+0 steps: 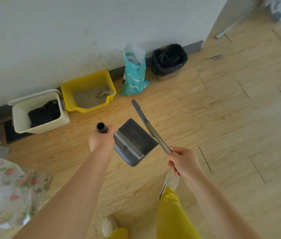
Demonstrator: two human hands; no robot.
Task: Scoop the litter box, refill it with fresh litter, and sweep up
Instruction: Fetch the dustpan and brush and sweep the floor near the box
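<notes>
While yellow trousers (172, 214) and two pale slippers are seen nearest on the wooden floor (231, 118), the left hand (101, 140) is held with its grip wrapped round the black handle (101, 128) of a grey dustpan (133, 142), whose comb teeth are turned up. A metal broom handle (158, 138) is clasped in the grip of the right hand (183, 161), and its grey head (138, 110) is pointed toward the wall. Farther off, along the skirting, a cream bin (39, 114) lined in black is set just beside the yellow litter box (89, 91), in which grey litter and a scoop (104, 92) are seen. A teal litter bag (134, 71) and a black-lined wastebasket (169, 62) are stood to its right.
</notes>
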